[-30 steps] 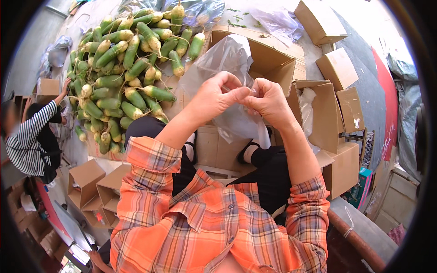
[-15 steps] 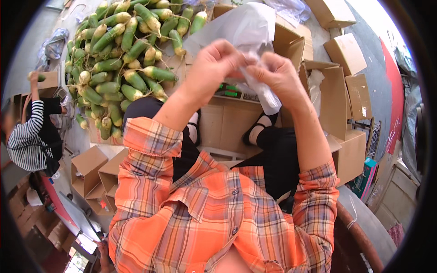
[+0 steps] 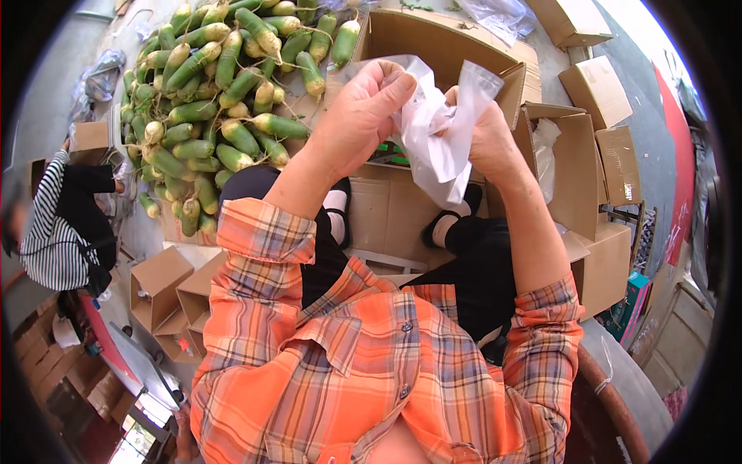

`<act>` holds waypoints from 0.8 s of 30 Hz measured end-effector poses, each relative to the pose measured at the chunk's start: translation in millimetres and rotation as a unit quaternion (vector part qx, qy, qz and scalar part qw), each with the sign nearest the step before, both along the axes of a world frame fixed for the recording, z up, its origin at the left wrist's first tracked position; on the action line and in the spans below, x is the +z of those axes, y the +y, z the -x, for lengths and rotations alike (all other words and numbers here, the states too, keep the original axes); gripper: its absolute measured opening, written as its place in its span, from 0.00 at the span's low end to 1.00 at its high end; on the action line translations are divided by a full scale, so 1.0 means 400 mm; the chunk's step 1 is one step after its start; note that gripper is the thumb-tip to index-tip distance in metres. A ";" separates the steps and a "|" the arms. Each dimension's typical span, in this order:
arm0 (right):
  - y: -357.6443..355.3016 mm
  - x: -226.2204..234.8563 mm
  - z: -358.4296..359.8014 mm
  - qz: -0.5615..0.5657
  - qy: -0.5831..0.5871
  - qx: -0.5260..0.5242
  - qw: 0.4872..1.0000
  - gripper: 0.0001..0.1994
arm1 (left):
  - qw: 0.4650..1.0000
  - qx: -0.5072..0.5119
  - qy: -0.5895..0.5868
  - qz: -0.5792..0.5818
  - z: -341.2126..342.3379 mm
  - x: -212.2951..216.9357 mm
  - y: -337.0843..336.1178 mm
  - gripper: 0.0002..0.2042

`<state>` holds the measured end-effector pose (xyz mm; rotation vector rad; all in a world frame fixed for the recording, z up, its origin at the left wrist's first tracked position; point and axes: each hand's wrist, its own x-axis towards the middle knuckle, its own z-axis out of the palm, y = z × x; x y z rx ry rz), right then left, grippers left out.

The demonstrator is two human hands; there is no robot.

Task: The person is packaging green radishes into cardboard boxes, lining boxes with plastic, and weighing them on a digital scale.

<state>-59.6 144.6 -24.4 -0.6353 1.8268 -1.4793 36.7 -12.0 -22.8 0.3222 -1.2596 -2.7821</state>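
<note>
My left hand [image 3: 363, 116] and my right hand [image 3: 487, 135] are raised in front of me, both pinching a white plastic bag [image 3: 440, 127] that hangs crumpled between them. The left fingers grip its upper left edge, the right hand holds the upper right part. Below the bag stands an open cardboard box [image 3: 433, 46] with something green inside, partly hidden. A big pile of green and white radishes [image 3: 216, 93] lies on the ground to the left of the box.
Several empty cardboard boxes [image 3: 595, 93] stand at the right and lower left [image 3: 158, 282]. A person in a striped top [image 3: 54, 232] crouches at the far left. Clear plastic bags [image 3: 502, 15] lie at the top.
Both hands have moved up and apart slightly with the bag, which now hangs bunched between them rather than spread wide. The view has tilted, so the radish pile sits higher.
</note>
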 end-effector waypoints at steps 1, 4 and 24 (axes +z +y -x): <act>0.002 -0.004 0.005 0.001 0.049 -0.008 0.999 0.06 | 1.000 0.000 -0.014 0.008 -0.003 0.012 0.003 0.16; 0.022 -0.011 0.050 0.052 0.056 -0.120 0.990 0.04 | 0.996 -0.061 -0.007 0.065 -0.012 -0.002 -0.036 0.22; 0.227 0.072 0.213 0.153 0.199 -0.393 0.884 0.11 | 0.559 0.236 -0.256 0.753 -0.025 0.030 -0.230 0.10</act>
